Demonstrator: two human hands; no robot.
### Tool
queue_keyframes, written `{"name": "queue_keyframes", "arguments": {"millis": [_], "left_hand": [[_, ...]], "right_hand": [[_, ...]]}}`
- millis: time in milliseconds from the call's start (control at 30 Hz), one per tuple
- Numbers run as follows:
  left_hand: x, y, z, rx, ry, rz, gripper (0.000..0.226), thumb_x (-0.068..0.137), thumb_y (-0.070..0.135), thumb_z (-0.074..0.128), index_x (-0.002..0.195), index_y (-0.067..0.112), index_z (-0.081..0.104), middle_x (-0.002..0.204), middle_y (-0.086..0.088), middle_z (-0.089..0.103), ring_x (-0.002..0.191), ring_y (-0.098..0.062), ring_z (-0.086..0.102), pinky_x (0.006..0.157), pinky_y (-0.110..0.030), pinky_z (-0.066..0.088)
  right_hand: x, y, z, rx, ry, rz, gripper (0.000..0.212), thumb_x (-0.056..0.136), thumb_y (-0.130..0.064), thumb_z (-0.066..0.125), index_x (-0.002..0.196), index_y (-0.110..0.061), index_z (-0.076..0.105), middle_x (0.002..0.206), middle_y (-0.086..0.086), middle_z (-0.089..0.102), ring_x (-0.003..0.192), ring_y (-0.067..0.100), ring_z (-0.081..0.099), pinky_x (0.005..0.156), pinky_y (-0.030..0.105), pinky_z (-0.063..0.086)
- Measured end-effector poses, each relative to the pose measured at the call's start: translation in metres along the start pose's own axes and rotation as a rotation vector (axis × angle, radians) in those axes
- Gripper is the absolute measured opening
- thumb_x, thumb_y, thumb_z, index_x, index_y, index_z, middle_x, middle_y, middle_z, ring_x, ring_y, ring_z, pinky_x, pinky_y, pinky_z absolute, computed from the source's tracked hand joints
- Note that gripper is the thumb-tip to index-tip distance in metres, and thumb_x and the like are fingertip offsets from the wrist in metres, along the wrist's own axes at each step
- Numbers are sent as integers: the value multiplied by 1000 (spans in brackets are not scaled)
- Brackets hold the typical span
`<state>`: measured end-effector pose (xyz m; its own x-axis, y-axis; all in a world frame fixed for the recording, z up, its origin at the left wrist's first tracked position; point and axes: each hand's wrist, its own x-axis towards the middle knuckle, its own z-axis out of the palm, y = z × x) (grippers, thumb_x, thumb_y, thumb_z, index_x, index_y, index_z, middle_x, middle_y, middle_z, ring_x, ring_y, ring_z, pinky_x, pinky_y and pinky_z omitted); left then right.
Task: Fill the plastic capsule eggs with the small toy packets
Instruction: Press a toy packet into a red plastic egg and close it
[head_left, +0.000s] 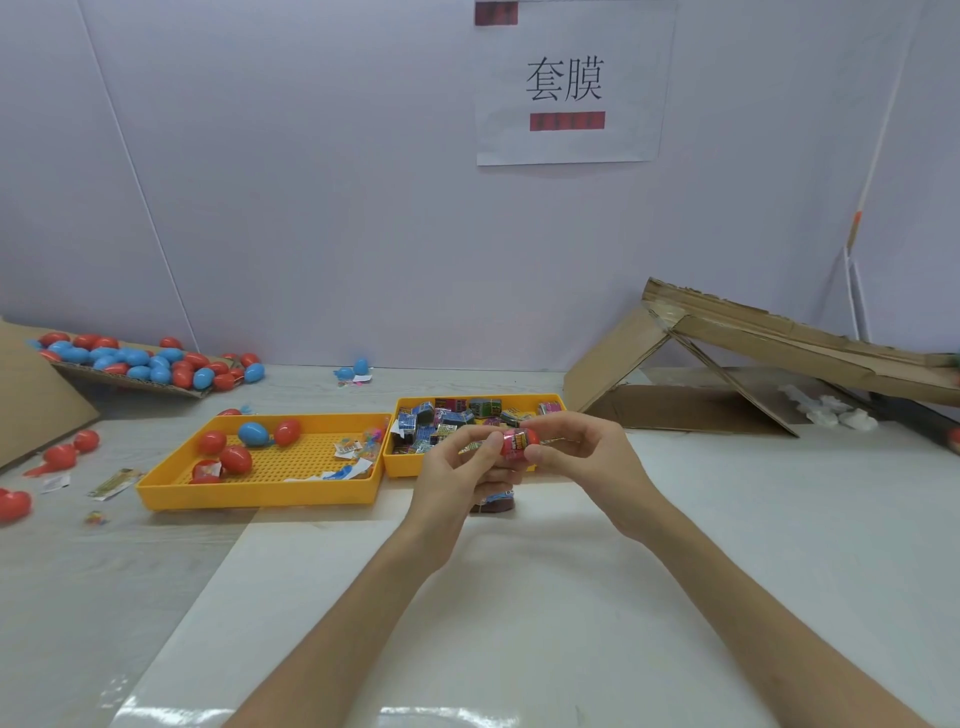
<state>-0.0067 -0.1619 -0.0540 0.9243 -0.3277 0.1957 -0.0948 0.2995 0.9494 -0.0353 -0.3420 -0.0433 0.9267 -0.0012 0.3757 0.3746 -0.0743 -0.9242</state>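
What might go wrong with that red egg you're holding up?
Two things might go wrong:
1. Only the fingertips of the left hand and right hand pinch the egg above the table, so it may slip and roll away.
2. A packet seems to show at the egg's open side. It might get caught and stop the egg closing.

The left hand (457, 473) and right hand (587, 457) pinch one red capsule egg (519, 442) between them. There are two yellow trays. The tray left of the hands (260, 499) holds three closed red eggs (236, 459) and one blue egg (253, 433), and the tray just behind the hands (400, 470) holds packets (441, 415) too many to count.
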Motion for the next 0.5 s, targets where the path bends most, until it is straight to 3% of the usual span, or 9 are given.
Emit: {"name": "queue_keyframes", "arguments": {"millis": [267,500], "left_hand": [[0,0,1,44,9,10,19,99,19,59,113,7,65,86,-12,77,74,-19,74,70,-26,60],[0,0,1,53,15,4,19,98,22,60,109,8,65,86,-11,77,76,-19,75,70,-25,59]], "right_hand": [[1,4,-2,52,12,10,24,84,-7,77,103,-20,79,103,11,77,101,28,73,93,45,58],[0,2,0,91,13,7,24,84,-5,75,103,-19,78,102,12,77,99,29,74,84,36,61]]}}
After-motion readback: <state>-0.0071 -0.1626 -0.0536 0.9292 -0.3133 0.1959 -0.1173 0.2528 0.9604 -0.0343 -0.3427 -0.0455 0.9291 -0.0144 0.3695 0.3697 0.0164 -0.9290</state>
